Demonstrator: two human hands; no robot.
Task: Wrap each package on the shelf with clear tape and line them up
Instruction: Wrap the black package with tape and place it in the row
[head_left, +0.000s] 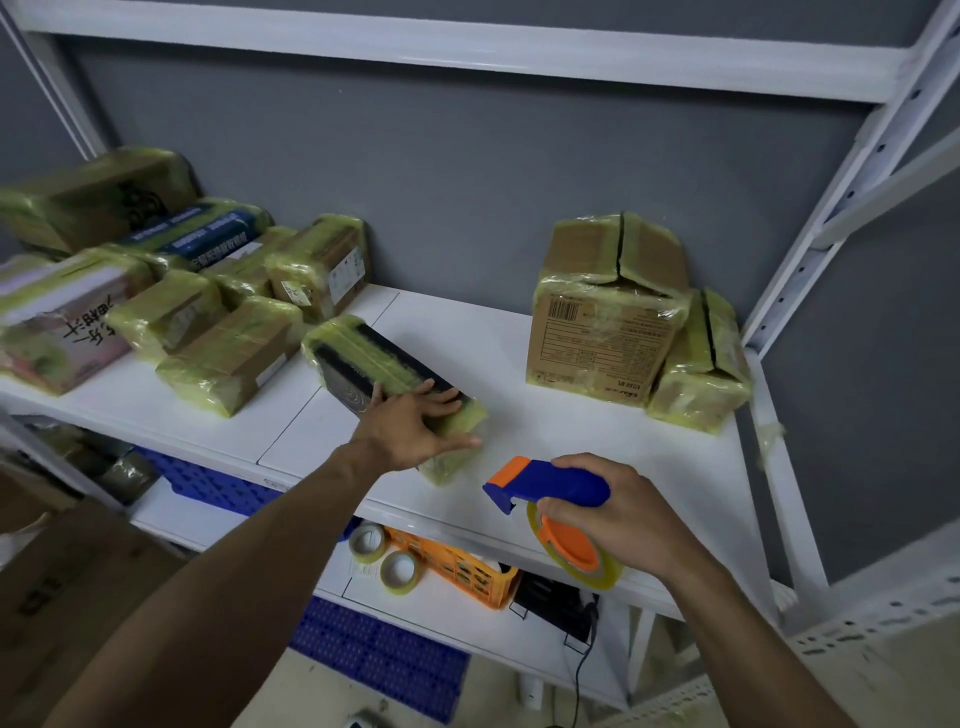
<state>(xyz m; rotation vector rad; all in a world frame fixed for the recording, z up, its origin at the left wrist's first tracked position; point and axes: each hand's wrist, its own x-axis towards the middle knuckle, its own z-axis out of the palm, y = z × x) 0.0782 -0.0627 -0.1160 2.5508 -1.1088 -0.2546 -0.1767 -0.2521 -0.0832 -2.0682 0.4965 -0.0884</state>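
The left hand (415, 426) lies flat, fingers spread and fairly straight, on the near end of a black package (382, 371) already sheathed in yellowish clear tape. The package lies slantwise near the front middle of the shelf (571, 431). The right hand (618, 514) is apart from it, just off the shelf's front edge, fingers curled round the blue and orange tape dispenser (550, 488), whose tape roll (576, 558) hangs under the palm. The shelf is a white board in two panels with a seam between them, carried by white perforated metal uprights (852, 202) against a flat grey wall (467, 171). A white beam crosses overhead. To the right stand two taped cardboard packages (608, 312), touching each other and backed against the wall. To the left is a crowded left group (228, 343) of about seven taped packages, some overlapping, so the count is unsure. The furthest left are cut by the picture edge, and their printing is too blurred to read. On the lower shelf (467, 618) are two spare tape rolls (367, 540), an orange basket (457, 566) half hidden by the upper board, and a dark object with a cable that I cannot identify. A blue grid panel (208, 483) and a brown carton (78, 571) sit further left.
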